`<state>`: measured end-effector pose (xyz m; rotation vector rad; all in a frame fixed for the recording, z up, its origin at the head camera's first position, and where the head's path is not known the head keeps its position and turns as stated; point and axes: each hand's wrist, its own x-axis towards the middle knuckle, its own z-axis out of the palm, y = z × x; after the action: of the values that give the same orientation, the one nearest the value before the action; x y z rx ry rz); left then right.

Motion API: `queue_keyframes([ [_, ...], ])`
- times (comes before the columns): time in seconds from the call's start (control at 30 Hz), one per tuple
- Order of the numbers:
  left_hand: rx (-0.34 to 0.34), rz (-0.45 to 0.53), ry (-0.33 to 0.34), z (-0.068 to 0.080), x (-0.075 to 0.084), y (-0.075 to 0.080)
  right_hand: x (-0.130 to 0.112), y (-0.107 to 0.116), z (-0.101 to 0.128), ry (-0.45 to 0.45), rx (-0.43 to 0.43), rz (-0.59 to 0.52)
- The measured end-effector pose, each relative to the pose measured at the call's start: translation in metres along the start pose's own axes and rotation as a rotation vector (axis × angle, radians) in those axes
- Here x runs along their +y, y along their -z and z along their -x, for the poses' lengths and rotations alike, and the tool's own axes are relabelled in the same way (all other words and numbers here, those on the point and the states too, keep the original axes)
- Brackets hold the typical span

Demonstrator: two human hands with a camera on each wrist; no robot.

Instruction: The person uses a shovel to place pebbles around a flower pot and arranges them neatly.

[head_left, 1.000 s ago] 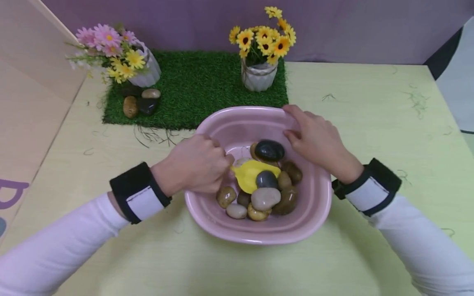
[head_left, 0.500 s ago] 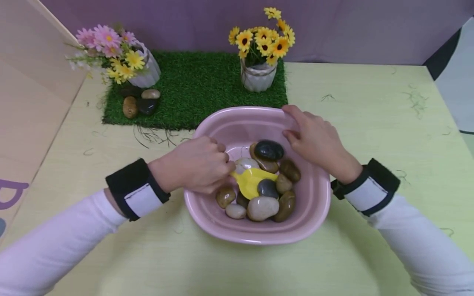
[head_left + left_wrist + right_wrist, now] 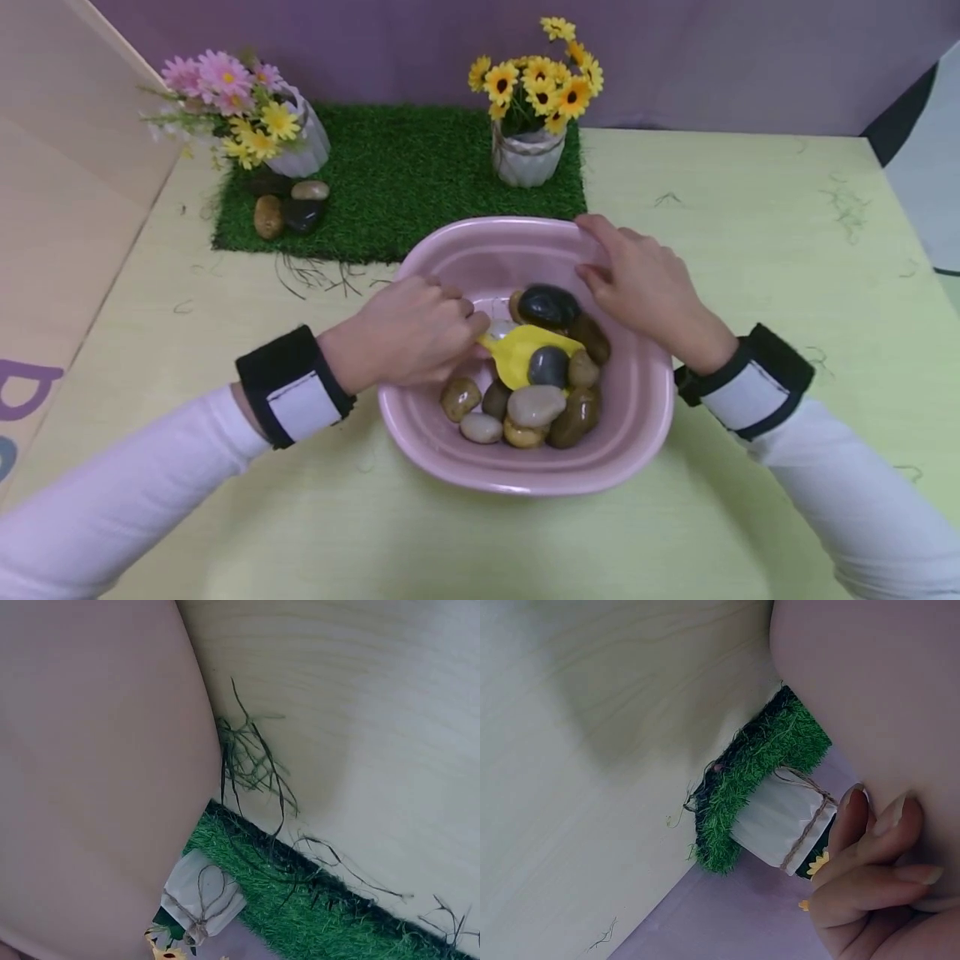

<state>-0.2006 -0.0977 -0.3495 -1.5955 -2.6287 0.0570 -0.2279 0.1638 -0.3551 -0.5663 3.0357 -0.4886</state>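
The left hand (image 3: 405,333) grips a yellow scoop (image 3: 521,350) carrying a grey pebble (image 3: 548,365) inside the pink basin (image 3: 525,475). The right hand (image 3: 637,279) clasps the basin's far rim, likely to steady it on the bench (image 3: 750,208).

- A pale yellow-green table (image 3: 750,208) carries everything.
- A pink basin (image 3: 457,454) stands on it; the right hand's fingers (image 3: 600,242) curl over its far rim, and the left hand's fingers (image 3: 450,321) reach in over its left rim.
- A green artificial-grass mat (image 3: 405,179) lies flat on the table just beyond both sets of fingers, touching the back wall.
- Loose grass strands (image 3: 311,275) lie scattered on the bare table beyond and left of the left fingers; more strands (image 3: 843,200) lie well to the right of the right fingers.
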Motion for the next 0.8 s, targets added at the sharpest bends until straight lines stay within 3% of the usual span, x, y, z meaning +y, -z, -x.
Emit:
queue_keyframes([
  [0.37,0.033,0.019,0.012,-0.0005,-0.0008,-0.0037,0.0007,-0.0010,0.0000,0.002,0.002,-0.006],
  [0.67,0.123,-0.034,-0.010,0.0009,0.0006,-0.0044,0.0010,-0.0007,0.0007,-0.001,0.003,-0.002],
  [0.8,0.130,0.020,-0.024,0.0002,0.0004,-0.0052,0.0010,-0.0006,0.0004,-0.009,-0.004,-0.005],
])
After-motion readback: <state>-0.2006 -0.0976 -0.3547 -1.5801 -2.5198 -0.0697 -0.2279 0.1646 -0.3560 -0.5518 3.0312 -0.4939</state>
